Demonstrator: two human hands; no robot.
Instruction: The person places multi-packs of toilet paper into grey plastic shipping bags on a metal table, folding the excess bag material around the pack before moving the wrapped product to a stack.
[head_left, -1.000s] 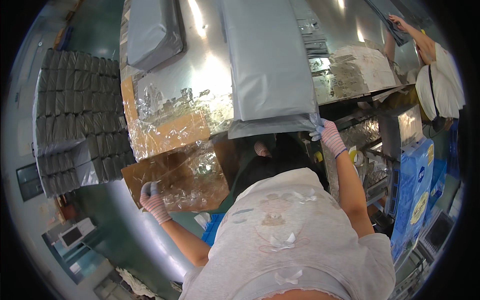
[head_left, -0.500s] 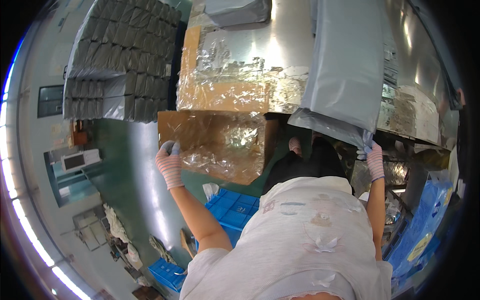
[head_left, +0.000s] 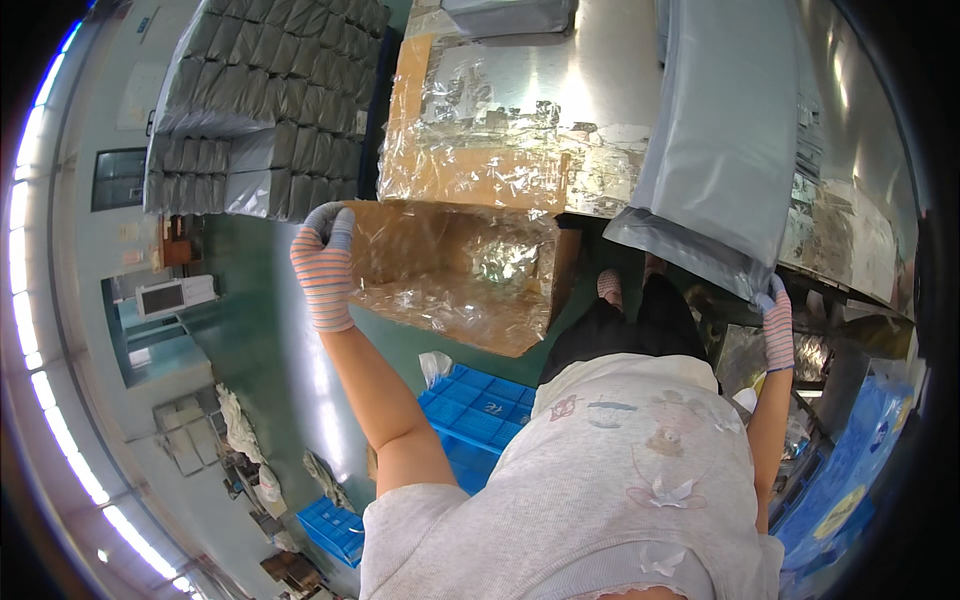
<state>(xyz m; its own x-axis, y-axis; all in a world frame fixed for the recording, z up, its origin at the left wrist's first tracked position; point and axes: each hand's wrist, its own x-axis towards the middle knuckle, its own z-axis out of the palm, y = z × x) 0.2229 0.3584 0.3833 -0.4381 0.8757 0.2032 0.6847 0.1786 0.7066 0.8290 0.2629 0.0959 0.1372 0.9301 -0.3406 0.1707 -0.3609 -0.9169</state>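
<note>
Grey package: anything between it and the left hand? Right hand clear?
Yes, on the left: the open cardboard box by the table's near edge lies between the left hand and the grey package. Nothing visible separates the right hand; it grips the package's near right corner.

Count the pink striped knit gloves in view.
2: one on the left hand, at the open brown cardboard box; one on the right hand, at the near end of the long grey plastic package.
</note>
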